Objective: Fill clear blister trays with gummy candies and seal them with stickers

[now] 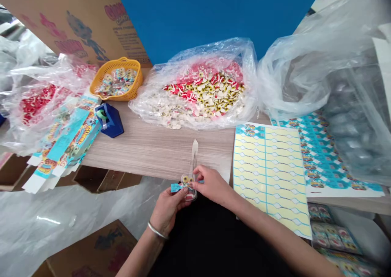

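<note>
At the table's front edge, my left hand (169, 207) is closed on a small clear candy pack (187, 179) with yellow-and-white and red pieces inside. A blue sticker label (175, 187) lies across the middle of the pack, its left end sticking out past the side. The fingers of my right hand (212, 184) pinch the label's other end at the pack's right side. Just beyond the pack, a narrow strip with a pale pointed tip (194, 146) rests on the table; its kind is unclear. My right forearm passes over a sticker sheet (250, 167), largely peeled to its yellow backing.
A large clear bag (201, 95) of loose candies lies at the back centre. Left of it are a yellow basket (134, 90) of packs, a blue tape dispenser (112, 124) and printed cartons (65, 136). More label sheets (320, 154) and clear plastic trays (354, 122) lie right.
</note>
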Demonstrator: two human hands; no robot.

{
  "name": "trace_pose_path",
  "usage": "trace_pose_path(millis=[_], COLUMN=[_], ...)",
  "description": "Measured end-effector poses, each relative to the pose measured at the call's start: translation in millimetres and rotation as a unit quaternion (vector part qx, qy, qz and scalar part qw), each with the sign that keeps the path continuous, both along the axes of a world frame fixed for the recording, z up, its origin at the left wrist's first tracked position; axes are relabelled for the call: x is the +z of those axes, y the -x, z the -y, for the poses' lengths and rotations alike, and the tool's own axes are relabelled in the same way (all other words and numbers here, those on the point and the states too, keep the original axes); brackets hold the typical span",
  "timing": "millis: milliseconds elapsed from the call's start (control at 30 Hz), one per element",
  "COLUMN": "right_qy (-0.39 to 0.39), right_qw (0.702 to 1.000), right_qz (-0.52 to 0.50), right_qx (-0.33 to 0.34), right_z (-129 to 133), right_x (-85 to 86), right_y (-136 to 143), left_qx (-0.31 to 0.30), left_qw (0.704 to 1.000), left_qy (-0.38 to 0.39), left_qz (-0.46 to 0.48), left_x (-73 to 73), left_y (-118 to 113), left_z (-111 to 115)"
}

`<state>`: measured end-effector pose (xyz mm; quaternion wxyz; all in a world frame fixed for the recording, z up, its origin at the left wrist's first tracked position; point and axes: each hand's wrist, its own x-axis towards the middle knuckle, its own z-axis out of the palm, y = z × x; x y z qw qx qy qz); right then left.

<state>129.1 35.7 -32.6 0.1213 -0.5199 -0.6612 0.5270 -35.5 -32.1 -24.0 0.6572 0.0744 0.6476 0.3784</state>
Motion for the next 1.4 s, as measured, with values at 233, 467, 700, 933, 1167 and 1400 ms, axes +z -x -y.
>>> trace_pose_path(millis=[233,467,700,933,1167,1400], right_qy=[0.138,0.097,0.107,0.157,-0.015,-0.076], right_qw=[0.948,0.911,0.832,0.851,0.902,0.914], right_qz=[-0.256,-0.366,-0.496,-0.470,-0.329,-0.287], right_qx=[-0.126,-0.165,-0.223,-0.172,-0.280,-0.278], right_z=[-4,-7,9,3,-2,7], right_x=[22.0,42.6,36.1,33.0,36.4,41.9], right_y=[-42,-64,-59,-73,-88,-90], left_qx=[0.014,-0.081,-0.193,-0.229,-0.116,-0.159], left_qw=[0.992,0.974,0.946,0.943,0.975,0.960], left_qy=[-0.125,-0.162,-0.148,-0.139,-0.176,-0.229], left_qz=[-0.019,0.133,0.216,0.199,0.067,0.036], left_x=[33.8,61.7,70.8,70.1,54.6,51.4], left_y=[-11,-44,-72,-78,-86,-90], left_z=[-29,-56,-65,-65,-74,-74])
